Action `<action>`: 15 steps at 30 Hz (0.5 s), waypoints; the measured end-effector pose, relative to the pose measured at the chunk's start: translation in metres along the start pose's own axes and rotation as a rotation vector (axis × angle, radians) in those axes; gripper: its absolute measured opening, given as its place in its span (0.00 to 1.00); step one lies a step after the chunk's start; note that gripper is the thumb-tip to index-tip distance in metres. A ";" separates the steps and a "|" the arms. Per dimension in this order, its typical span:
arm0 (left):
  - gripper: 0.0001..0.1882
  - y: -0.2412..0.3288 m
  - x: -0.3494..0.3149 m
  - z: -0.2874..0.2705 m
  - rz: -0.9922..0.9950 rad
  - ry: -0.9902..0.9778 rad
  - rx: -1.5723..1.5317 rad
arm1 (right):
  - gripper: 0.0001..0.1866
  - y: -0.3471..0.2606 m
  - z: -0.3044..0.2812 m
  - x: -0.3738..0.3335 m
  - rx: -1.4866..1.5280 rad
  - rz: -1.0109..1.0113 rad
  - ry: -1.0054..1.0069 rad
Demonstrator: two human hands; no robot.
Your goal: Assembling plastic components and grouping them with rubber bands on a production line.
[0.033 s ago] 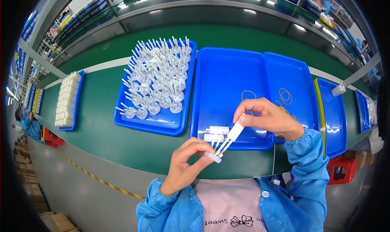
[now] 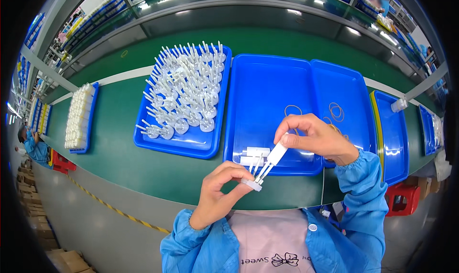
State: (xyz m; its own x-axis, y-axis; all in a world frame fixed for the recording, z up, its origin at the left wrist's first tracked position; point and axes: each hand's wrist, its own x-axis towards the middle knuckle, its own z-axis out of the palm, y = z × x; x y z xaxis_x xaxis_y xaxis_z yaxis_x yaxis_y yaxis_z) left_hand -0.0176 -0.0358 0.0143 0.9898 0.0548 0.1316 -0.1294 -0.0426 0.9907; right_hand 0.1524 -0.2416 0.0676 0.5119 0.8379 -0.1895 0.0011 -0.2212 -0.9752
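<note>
My right hand [image 2: 318, 139] pinches the upper end of a white pronged plastic part [image 2: 273, 159], tilted with its thin prongs pointing down-left. My left hand [image 2: 220, 194] holds a small white flat piece [image 2: 251, 183] between thumb and forefinger, right at the prong tips. Both hands hover over the near edge of the green belt [image 2: 119, 153]. Behind them a blue tray [image 2: 267, 82] holds a few white parts [image 2: 253, 153] and a rubber band [image 2: 292, 110]. To its left another blue tray [image 2: 179, 146] is filled with several upright white pronged parts [image 2: 186, 91].
A third blue tray [image 2: 344, 86] on the right holds rubber bands [image 2: 336, 111]; beyond it are more blue trays [image 2: 389, 129] and a small white bottle [image 2: 398, 104]. A narrow tray of stacked white pieces [image 2: 79, 117] sits far left. Another person [image 2: 31, 146] works at the left; a red stool [image 2: 401, 199] stands lower right.
</note>
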 end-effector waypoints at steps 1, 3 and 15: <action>0.09 -0.002 0.000 0.001 0.047 0.008 0.069 | 0.10 -0.002 0.001 -0.001 -0.073 -0.033 0.023; 0.10 -0.002 -0.002 0.008 0.002 0.082 -0.025 | 0.09 -0.003 0.004 -0.001 -0.218 -0.099 0.069; 0.10 -0.010 0.005 0.015 0.015 0.137 -0.148 | 0.07 -0.003 0.023 -0.005 -0.306 -0.185 0.016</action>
State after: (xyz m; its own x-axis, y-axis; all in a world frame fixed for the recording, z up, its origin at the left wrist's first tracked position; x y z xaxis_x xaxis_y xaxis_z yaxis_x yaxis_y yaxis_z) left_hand -0.0101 -0.0497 0.0042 0.9715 0.1913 0.1401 -0.1617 0.1024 0.9815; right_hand 0.1304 -0.2338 0.0685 0.4921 0.8705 -0.0088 0.3512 -0.2078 -0.9130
